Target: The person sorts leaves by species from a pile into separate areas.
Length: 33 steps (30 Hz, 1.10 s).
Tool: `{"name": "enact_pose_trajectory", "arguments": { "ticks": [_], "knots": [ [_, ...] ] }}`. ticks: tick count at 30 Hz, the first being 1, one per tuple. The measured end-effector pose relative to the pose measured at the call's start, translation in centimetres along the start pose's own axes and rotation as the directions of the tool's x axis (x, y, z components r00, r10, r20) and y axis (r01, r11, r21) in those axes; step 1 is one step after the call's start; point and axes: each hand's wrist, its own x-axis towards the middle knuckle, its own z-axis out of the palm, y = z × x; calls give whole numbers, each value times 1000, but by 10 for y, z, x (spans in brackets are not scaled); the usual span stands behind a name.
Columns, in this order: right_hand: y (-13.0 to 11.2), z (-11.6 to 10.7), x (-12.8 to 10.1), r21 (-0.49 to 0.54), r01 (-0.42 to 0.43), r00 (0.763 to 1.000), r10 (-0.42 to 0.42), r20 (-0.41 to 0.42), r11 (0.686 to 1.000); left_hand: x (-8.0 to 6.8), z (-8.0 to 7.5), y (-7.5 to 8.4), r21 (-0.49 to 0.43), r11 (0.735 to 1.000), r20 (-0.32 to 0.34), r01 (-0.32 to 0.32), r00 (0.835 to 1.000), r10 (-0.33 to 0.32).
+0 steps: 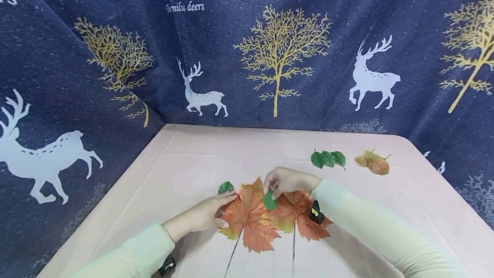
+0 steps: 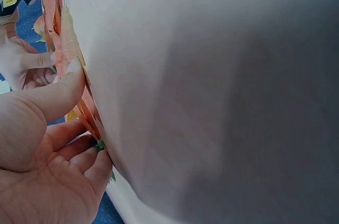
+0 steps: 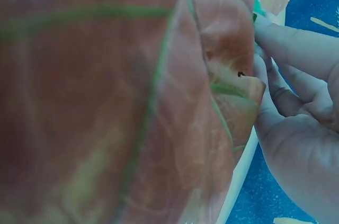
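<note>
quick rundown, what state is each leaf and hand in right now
left maple leaf: flat on table, pressed by left hand
right maple leaf: flat, partly under right hand
small green leaf: pinched by right hand
green leaf: lying by left fingertips
green leaf cluster: lying untouched
orange leaf: lying untouched

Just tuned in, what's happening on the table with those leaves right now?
A person is working with artificial leaves on a pink tablecloth. The left hand rests on the left orange maple leaf, beside a small green leaf. The right hand pinches another green leaf over the spot where the two maple leaves meet; the right maple leaf lies partly under that arm. Farther back lie a green leaf cluster and an orange-green leaf, untouched.
</note>
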Motion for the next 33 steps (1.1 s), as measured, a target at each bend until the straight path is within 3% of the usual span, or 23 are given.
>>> {"name": "enact_pose_trajectory", "arguments": {
  "ticks": [21,33],
  "knots": [
    [1,1,0,-66,53,998,-55,-40,996,1,2,-1,7,1000,5,-1,1000,1],
    [2,-3,-1,-1,23,999,-23,-28,1000,1,2,0,8,1000,1,1,1000,-1]
  ]
}}
